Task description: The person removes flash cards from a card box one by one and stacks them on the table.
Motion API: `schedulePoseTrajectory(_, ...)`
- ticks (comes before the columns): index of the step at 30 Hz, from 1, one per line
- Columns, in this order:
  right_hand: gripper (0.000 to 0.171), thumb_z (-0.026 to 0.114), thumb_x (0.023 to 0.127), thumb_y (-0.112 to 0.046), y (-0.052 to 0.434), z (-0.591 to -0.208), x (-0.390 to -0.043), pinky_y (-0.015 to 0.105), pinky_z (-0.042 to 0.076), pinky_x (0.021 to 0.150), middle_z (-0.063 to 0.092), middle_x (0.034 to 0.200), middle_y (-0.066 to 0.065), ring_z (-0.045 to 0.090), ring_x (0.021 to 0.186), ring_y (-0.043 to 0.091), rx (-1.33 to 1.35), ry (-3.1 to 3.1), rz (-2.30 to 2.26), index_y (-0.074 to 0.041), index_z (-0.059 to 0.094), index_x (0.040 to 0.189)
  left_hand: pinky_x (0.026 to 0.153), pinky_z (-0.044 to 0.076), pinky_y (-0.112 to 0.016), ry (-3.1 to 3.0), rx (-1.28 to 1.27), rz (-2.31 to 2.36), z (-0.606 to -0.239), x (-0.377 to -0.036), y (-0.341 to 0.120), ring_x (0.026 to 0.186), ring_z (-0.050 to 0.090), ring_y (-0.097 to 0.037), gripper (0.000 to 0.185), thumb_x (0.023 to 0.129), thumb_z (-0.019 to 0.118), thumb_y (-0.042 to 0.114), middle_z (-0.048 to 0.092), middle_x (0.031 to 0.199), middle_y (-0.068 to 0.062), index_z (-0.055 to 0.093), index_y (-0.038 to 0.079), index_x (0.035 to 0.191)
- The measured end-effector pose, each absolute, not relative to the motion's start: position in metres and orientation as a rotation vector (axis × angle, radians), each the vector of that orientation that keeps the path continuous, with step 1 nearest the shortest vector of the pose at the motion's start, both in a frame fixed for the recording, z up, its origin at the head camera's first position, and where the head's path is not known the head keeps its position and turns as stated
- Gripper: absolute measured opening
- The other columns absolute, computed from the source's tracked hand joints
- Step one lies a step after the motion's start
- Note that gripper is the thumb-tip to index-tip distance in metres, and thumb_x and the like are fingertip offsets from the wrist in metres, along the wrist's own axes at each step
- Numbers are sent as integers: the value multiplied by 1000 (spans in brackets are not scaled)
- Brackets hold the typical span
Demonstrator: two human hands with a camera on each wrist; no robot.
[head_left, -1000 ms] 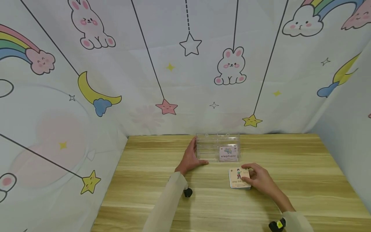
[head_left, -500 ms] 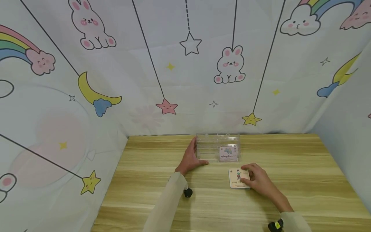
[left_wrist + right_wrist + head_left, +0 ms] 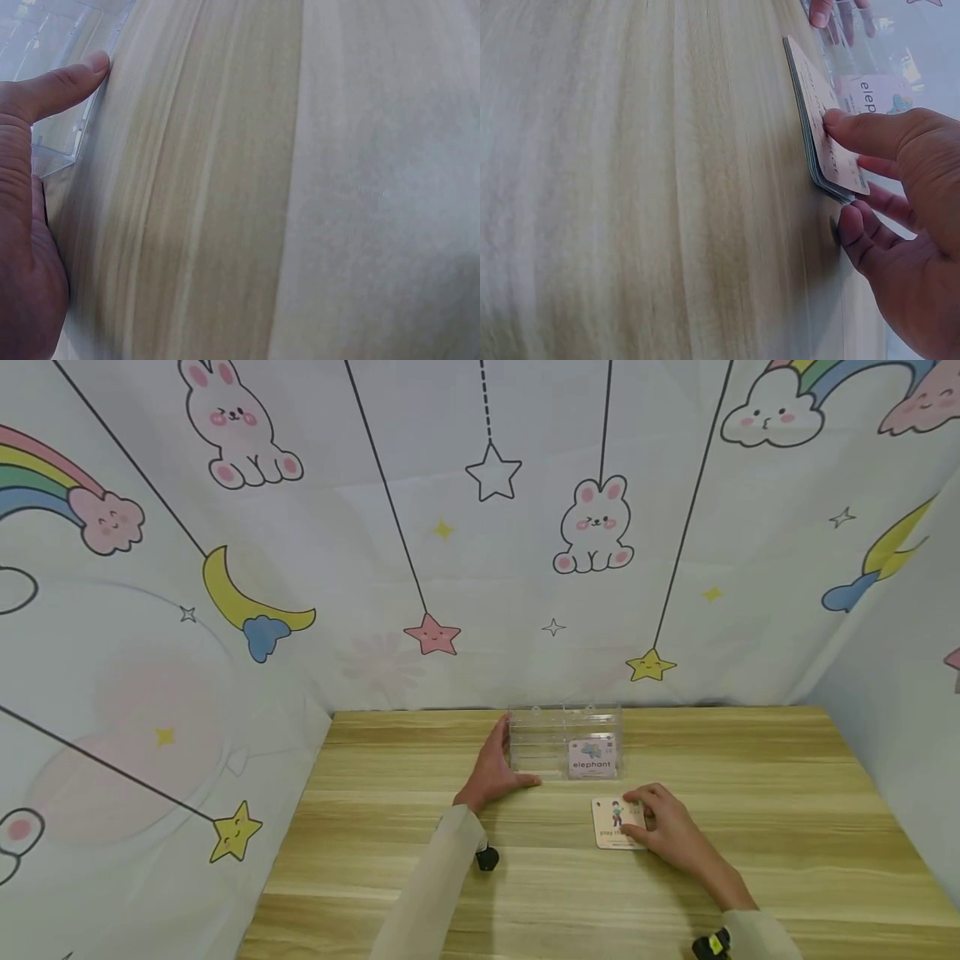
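The wooden surface (image 3: 750, 827) runs back to a cartoon-printed backdrop (image 3: 420, 527) of rabbits, stars and rainbows. Near its far edge stands a clear plastic box (image 3: 564, 742), long axis left to right, with an "elephant" card (image 3: 592, 757) upright inside at its right end, face toward the person.

The left hand (image 3: 493, 770) reaches forward from a pale sleeve (image 3: 435, 885) and rests at the left end of the box, fingers straight up along the end wall and thumb (image 3: 64, 84) laid out along the foot of the front wall (the left wrist view shows the thumb tip touching the clear edge); it grips nothing.

The right hand (image 3: 667, 828) lies palm down nearer the person, just in front of the box's right end. Its thumb (image 3: 862, 131) presses on top of a small stack of cards (image 3: 617, 823) while the other fingers curl under the stack's right edge, so the hand holds the stack between them. The stack lies flat on the surface, just left of the palm, roughly square; its top card faces up with its print upright toward the person, partly covered by the fingers.
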State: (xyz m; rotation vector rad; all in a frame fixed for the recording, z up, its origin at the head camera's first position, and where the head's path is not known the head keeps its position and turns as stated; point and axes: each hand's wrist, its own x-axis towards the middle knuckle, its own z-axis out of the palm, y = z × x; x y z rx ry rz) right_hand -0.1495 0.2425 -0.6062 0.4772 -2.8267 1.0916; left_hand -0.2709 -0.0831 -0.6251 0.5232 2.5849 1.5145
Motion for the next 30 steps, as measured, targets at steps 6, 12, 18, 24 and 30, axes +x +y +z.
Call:
schedulePoseTrajectory(6,39,89,83,-12,243,-605,-150,28,46,66,61,112,12,50,82,16,476,-2838,1093,1,71,116,123,31,-32,2585,521,1524,-623,-270,-82,154,28,-24,135,70,100,25,21,170,-9,8,16,168)
schedulePoseTrajectory(12,39,90,83,-16,244,-603,-150,28,47,66,62,112,12,51,82,15,504,-2828,1075,0,72,113,122,30,-27,2578,495,1510,-622,-270,-82,154,26,-19,135,69,100,25,19,171,-5,8,17,168)
schedulePoseTrajectory(18,42,89,85,-19,245,-599,-151,28,47,66,62,114,13,51,83,15,508,-2858,1097,1,71,117,123,30,-31,2579,504,1519,-623,-270,-82,154,27,-23,135,70,100,25,19,171,-7,7,17,168)
schedulePoseTrajectory(24,43,85,88,-15,246,-592,-158,35,52,76,62,120,14,55,93,20,487,-2875,1074,1,69,124,122,30,-28,2575,486,1511,-623,-271,-82,154,27,-20,135,70,100,26,19,171,-5,7,19,168)
schedulePoseTrajectory(30,43,84,88,-9,246,-582,-170,38,54,72,62,120,17,59,89,27,569,-2795,1080,3,67,125,123,30,-28,2576,488,1508,-624,-272,-82,154,27,-20,135,70,100,26,19,171,-6,7,18,168)
